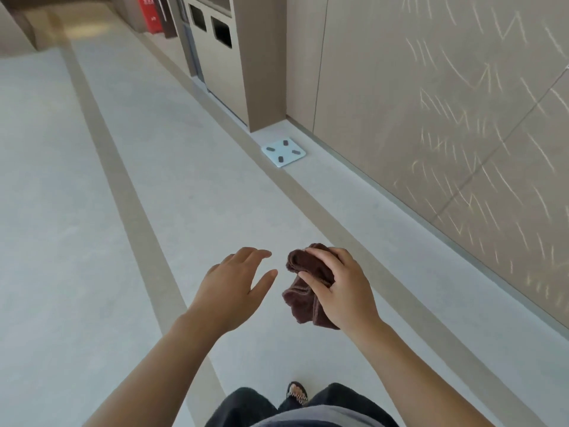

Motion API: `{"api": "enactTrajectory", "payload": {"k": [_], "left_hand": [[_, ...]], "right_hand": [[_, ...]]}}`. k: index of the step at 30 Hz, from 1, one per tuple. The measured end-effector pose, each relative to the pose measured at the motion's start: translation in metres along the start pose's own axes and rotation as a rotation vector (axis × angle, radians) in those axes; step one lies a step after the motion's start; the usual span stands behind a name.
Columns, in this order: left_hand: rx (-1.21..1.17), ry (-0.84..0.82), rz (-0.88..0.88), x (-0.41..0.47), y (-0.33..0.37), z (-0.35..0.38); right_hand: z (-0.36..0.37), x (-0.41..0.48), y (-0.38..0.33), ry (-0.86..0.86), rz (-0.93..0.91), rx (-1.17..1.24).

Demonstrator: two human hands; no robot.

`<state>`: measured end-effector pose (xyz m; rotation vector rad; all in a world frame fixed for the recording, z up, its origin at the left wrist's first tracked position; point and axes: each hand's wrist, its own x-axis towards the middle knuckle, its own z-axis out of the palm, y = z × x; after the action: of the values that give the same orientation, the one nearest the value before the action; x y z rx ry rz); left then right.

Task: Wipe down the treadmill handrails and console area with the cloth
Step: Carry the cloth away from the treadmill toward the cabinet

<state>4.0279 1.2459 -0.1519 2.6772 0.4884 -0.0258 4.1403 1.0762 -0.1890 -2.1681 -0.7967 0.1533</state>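
Note:
A bunched dark brown cloth hangs from my right hand, which grips it at chest height over the floor. Just left of it, my left hand is held out with its fingers spread and nothing in it, a small gap from the cloth. No treadmill, handrail or console is in view.
A pale floor with tan stripes runs ahead along a beige panelled wall on the right. A white bathroom scale lies on the floor by the wall. Twin waste bins and a red fire cabinet stand further back.

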Motion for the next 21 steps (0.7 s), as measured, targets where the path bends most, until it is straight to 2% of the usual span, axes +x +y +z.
{"api": "enactTrajectory", "payload": {"k": [9,17,21], "left_hand": [[-0.047,0.089,-0.098,0.216,-0.136,-0.063],[-0.006,0.132,-0.054,0.436,-0.26,-0.17],[-0.017,0.078,-0.023,0.533,-0.302,-0.202]], "right_hand": [[0.095,0.265,-0.018,-0.1,-0.094,-0.002],[0.159,0.514,-0.062,-0.027,-0.106,-0.012],[0.183,0.618,-0.066,0.008,-0.098,-0.036]]}}
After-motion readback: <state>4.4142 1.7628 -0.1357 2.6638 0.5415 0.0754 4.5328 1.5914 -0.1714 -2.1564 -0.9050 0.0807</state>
